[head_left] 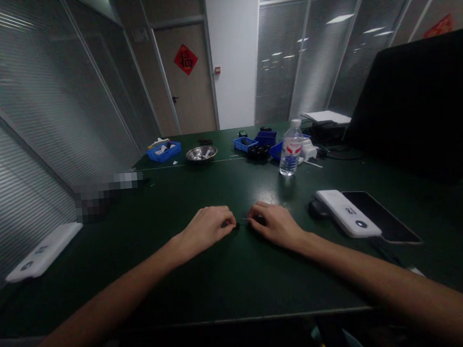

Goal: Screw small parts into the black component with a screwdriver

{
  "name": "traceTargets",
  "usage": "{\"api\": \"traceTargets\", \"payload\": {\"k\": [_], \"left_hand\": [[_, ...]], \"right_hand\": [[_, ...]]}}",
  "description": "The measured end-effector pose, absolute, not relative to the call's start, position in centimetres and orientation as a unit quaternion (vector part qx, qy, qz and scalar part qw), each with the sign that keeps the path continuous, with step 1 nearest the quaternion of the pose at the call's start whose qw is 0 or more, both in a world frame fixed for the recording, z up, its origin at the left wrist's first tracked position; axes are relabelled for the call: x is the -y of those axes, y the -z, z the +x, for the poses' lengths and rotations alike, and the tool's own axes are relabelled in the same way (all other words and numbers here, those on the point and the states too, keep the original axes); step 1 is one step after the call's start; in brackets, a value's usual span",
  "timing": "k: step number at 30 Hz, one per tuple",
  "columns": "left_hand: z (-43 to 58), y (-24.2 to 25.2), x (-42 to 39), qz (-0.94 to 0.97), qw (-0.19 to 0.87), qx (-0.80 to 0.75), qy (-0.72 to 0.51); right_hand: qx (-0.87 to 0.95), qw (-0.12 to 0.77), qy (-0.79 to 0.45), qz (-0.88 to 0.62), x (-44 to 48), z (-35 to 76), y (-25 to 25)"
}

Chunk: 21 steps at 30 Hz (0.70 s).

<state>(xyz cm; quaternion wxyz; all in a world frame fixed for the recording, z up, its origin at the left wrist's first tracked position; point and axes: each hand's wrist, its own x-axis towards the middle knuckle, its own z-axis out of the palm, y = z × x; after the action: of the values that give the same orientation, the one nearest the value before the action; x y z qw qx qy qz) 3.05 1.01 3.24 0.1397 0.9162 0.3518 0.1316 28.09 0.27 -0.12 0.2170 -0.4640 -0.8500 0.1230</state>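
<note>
Both of my hands rest on the dark green table [233, 281], fingertips almost meeting in the middle. My left hand [210, 228] is curled and pinches a small dark part [236, 225] at its fingertips. My right hand [274, 224] is curled too and holds a thin pin-like piece [247, 219] that points toward the left hand. Both pieces are too small and dark to make out further.
A white power bank [348, 213] lies on a dark tablet [385, 223] to the right, another white device [44, 252] at the left edge. Farther back stand a water bottle [291, 147], a metal bowl [201, 153], blue bins [163, 151] and a black monitor [423, 102].
</note>
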Motion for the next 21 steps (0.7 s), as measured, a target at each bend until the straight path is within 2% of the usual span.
{"api": "traceTargets", "payload": {"k": [10, 21], "left_hand": [[2.2, -1.9, -1.6, 0.891, 0.193, -0.35, -0.218], [1.6, 0.1, -2.8, 0.901, 0.225, -0.309, -0.207]], "right_hand": [[0.848, 0.213, -0.124, -0.469, -0.2, 28.1, 0.0], [0.857, 0.224, -0.13, -0.445, 0.0, 28.0, 0.0]]}}
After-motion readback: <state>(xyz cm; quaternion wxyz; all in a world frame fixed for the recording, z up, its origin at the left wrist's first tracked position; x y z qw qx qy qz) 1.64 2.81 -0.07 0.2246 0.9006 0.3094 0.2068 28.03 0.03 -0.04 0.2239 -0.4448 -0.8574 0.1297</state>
